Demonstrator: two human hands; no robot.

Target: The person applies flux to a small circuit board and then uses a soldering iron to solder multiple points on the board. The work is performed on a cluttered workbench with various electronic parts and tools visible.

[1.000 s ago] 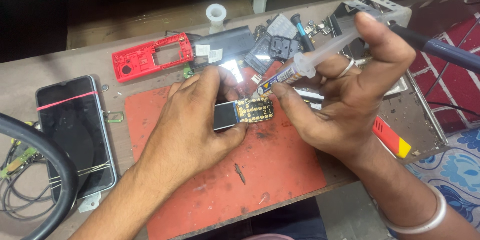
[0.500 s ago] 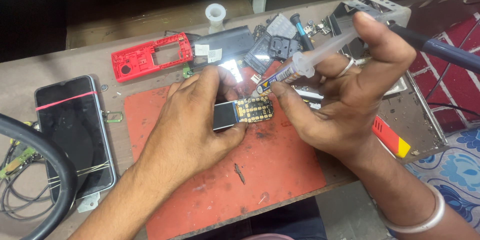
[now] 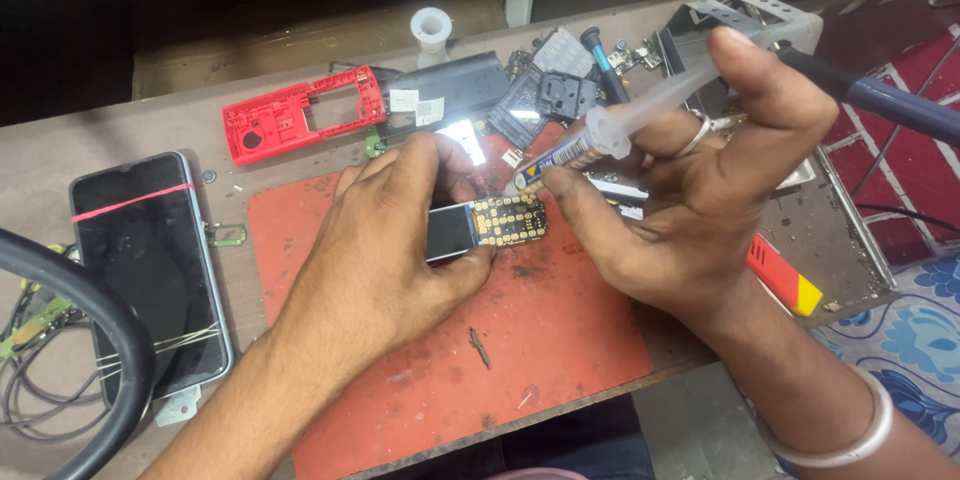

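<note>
My left hand (image 3: 385, 250) pins a small phone circuit board (image 3: 490, 225) to the red work mat (image 3: 560, 340); the board shows a little screen and gold keypad contacts. My right hand (image 3: 690, 190) holds a clear syringe (image 3: 590, 140), thumb on the plunger end. Its tip points down at the board's upper right corner, a little above the gold contacts.
A red phone frame (image 3: 300, 120) lies at the back left, with black phone parts (image 3: 545, 90) and a white spool (image 3: 432, 28) behind the mat. A smartphone with a red band (image 3: 145, 260) and a dark cable (image 3: 70, 330) lie left. A red and yellow tool (image 3: 785, 275) lies right, and a dark blue handle (image 3: 890, 100) angles in at the upper right.
</note>
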